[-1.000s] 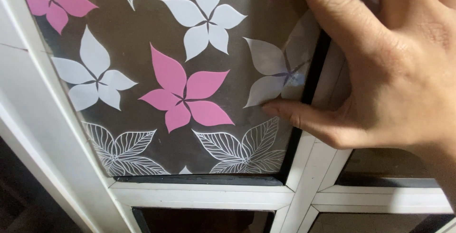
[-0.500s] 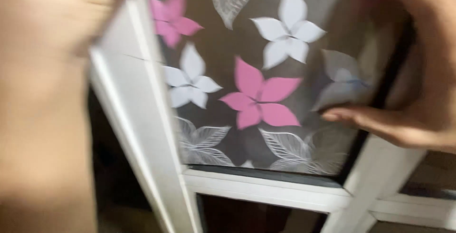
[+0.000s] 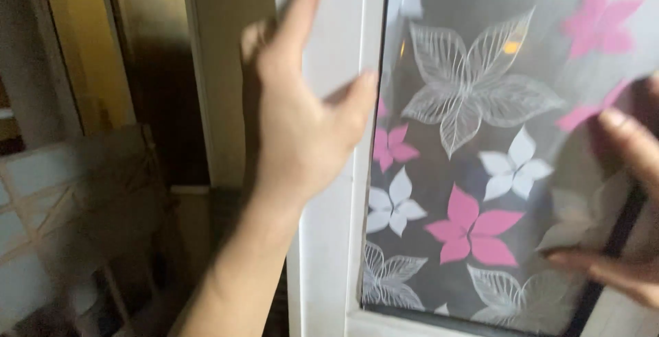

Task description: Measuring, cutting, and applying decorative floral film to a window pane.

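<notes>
Left hand [image 3: 302, 114] spread open on white frame [image 3: 326, 241]; right hand [image 3: 628, 206], 3 o'clock, fingers spread, pressing flowered film [image 3: 480, 145] edge.

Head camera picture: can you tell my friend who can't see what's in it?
Two hands press on a window: the left hand on the white frame, the right hand on flowered film covering the glass.

The film [image 3: 480, 172] was translucent grey, patterned with pink, white and outlined leaf-veined flowers. The frame [image 3: 329, 254] was white. The wall [image 3: 89, 42] was yellow.
</notes>
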